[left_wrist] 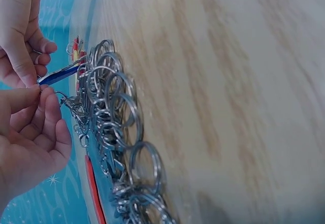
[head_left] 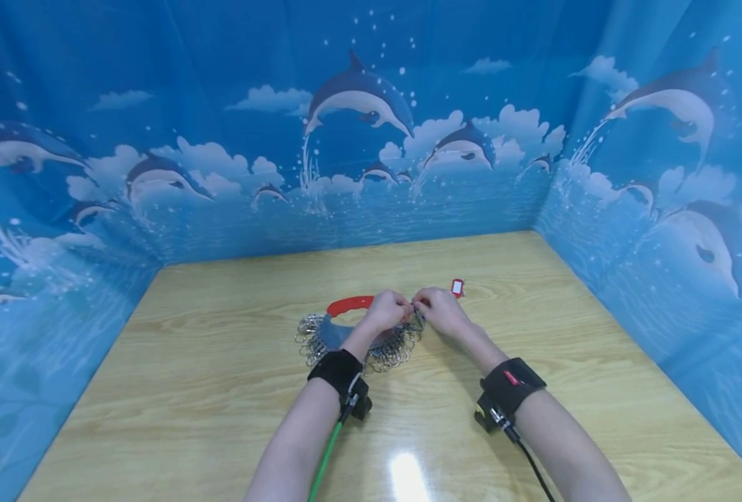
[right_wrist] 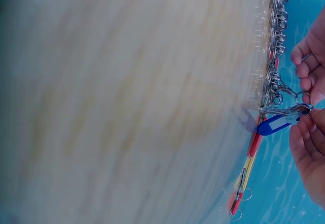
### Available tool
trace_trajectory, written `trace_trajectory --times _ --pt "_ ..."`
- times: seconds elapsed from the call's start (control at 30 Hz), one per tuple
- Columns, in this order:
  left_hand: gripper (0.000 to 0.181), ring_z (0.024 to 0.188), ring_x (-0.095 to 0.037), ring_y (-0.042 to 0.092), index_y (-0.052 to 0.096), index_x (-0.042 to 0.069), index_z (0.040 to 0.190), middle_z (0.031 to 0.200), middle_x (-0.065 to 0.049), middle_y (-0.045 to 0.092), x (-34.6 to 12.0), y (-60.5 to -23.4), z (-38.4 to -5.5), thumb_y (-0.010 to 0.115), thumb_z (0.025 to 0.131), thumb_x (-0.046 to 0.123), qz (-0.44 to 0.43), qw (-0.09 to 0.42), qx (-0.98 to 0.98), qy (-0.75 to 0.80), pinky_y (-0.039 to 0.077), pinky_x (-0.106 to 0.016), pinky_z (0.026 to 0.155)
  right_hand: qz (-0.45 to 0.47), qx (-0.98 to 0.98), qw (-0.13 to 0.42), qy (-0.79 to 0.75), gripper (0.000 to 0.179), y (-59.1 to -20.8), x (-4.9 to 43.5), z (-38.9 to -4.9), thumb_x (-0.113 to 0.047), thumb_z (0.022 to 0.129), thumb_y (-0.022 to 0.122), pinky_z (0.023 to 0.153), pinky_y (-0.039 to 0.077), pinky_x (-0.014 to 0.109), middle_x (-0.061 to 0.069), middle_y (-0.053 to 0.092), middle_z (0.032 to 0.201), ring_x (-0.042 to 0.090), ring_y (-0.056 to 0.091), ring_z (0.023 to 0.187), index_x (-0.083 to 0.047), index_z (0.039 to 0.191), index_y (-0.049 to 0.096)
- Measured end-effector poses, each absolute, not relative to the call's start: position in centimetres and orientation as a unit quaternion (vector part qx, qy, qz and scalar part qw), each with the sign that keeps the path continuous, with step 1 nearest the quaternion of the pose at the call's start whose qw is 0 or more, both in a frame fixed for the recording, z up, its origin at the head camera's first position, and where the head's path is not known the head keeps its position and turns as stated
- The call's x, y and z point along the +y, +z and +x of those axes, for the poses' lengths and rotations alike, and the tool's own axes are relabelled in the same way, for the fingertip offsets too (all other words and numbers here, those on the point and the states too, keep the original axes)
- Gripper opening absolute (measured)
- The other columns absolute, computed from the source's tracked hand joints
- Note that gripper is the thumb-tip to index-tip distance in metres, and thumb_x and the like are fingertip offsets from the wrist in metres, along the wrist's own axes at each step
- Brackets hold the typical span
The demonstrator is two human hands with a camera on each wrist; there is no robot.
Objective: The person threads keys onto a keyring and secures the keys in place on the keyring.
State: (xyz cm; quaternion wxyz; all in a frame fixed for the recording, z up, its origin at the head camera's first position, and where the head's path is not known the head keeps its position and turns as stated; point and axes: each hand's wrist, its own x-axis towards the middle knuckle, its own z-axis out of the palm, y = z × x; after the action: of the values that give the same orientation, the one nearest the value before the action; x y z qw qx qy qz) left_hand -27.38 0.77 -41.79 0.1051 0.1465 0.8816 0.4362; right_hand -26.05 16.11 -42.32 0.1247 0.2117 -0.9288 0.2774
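A large key holder with a red handle (head_left: 349, 305) and a blue-grey plate (head_left: 330, 335) lies on the table, fringed with metal split rings and clips (left_wrist: 124, 115). My left hand (head_left: 388, 310) is over its right side and pinches a small metal ring (right_wrist: 300, 98) joined to a clip on the holder. Close against it, my right hand (head_left: 441, 309) pinches the keys (right_wrist: 293, 114) that carry a blue key tag (right_wrist: 274, 124). The fingertips of both hands nearly meet and partly hide the ring between them.
Beyond my right hand lies a red key tag (head_left: 457, 287) with a white label. Red and yellow tags (right_wrist: 245, 176) show past the holder's end in the right wrist view. A dolphin-print curtain (head_left: 358, 209) borders the wooden table (head_left: 220, 390) at the back and sides.
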Motion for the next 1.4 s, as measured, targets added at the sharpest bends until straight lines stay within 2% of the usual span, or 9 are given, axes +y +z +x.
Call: trace_trajectory --times 0.27,0.53,0.77,0.97,1.1,1.17,1.23,1.3,1.4 --pt "0.032 0.050 -0.013 0.038 0.059 0.005 0.060 0.052 0.001 0.046 0.83 -41.62 -27.51 0.056 0.091 0.011 0.138 0.104 0.881 0.441 0.034 -0.024 0.057 0.210 -0.931 0.121 0.273 0.006 -42.06 15.96 -26.06 -0.003 0.085 0.061 0.072 0.050 0.036 0.012 0.066 0.086 0.025 0.062 0.079 0.000 0.087 0.067" --pt "0.020 0.055 -0.014 0.044 0.069 -0.005 0.073 0.054 0.000 0.051 1.08 -41.62 -27.41 0.057 0.086 0.006 0.102 0.112 0.878 0.453 0.037 -0.026 0.063 0.214 -0.931 0.122 0.269 0.007 -42.41 15.98 -26.00 -0.003 0.085 0.061 0.076 0.050 0.038 0.013 0.067 0.089 0.027 0.063 0.083 0.000 0.088 0.067" --pt "0.022 0.049 -0.014 0.034 0.065 -0.009 0.072 0.052 -0.002 0.045 1.16 -41.59 -27.27 0.056 0.087 0.004 0.088 0.129 0.869 0.469 0.036 -0.028 0.063 0.219 -0.932 0.122 0.260 0.008 -42.52 15.99 -25.86 -0.003 0.086 0.061 0.076 0.049 0.038 0.012 0.067 0.089 0.026 0.063 0.084 -0.001 0.088 0.068" --pt "0.021 0.061 -0.018 0.053 0.070 -0.006 0.079 0.070 -0.012 0.064 0.97 -41.40 -27.31 0.057 0.089 0.006 0.085 0.131 0.866 0.474 0.042 -0.029 0.068 0.227 -0.933 0.117 0.254 0.008 -42.32 15.86 -25.71 -0.003 0.085 0.061 0.076 0.050 0.037 0.012 0.066 0.090 0.026 0.063 0.085 -0.001 0.090 0.067" --pt "0.023 0.068 -0.021 0.059 0.071 -0.004 0.080 0.075 -0.011 0.066 0.95 -41.37 -27.38 0.056 0.090 0.009 0.084 0.131 0.869 0.470 0.044 -0.030 0.069 0.228 -0.932 0.124 0.251 0.008 -42.35 15.85 -25.74 -0.002 0.085 0.061 0.075 0.050 0.036 0.012 0.066 0.089 0.026 0.063 0.083 -0.001 0.090 0.067" --pt "0.024 0.064 -0.018 0.056 0.071 -0.004 0.079 0.071 -0.009 0.065 0.95 -41.42 -27.37 0.057 0.091 0.011 0.085 0.129 0.869 0.470 0.043 -0.029 0.067 0.230 -0.931 0.131 0.250 0.008 -42.37 15.87 -25.78 -0.002 0.084 0.061 0.074 0.050 0.037 0.012 0.066 0.088 0.026 0.063 0.083 -0.001 0.089 0.067" --pt "0.027 0.054 -0.015 0.047 0.069 -0.005 0.074 0.062 -0.007 0.059 0.95 -41.49 -27.34 0.057 0.091 0.012 0.091 0.128 0.869 0.469 0.040 -0.027 0.063 0.226 -0.931 0.133 0.254 0.008 -42.36 15.88 -25.83 -0.002 0.084 0.061 0.074 0.050 0.037 0.012 0.066 0.087 0.026 0.063 0.082 -0.001 0.088 0.067" --pt "0.030 0.048 -0.013 0.035 0.063 -0.004 0.065 0.052 -0.003 0.048 0.90 -41.64 -27.32 0.057 0.090 0.012 0.106 0.129 0.869 0.465 0.035 -0.026 0.058 0.217 -0.931 0.130 0.261 0.008 -42.33 15.92 -25.87 -0.002 0.085 0.060 0.073 0.050 0.036 0.011 0.066 0.086 0.025 0.063 0.080 -0.001 0.087 0.068" --pt "0.033 0.046 -0.013 0.019 0.048 0.005 0.055 0.050 0.001 0.029 0.81 -41.72 -27.17 0.056 0.088 0.007 0.133 0.132 0.869 0.457 0.026 -0.025 0.052 0.191 -0.934 0.113 0.280 0.007 -42.22 16.01 -25.92 -0.003 0.085 0.060 0.071 0.050 0.036 0.009 0.066 0.084 0.022 0.062 0.076 -0.002 0.085 0.068"
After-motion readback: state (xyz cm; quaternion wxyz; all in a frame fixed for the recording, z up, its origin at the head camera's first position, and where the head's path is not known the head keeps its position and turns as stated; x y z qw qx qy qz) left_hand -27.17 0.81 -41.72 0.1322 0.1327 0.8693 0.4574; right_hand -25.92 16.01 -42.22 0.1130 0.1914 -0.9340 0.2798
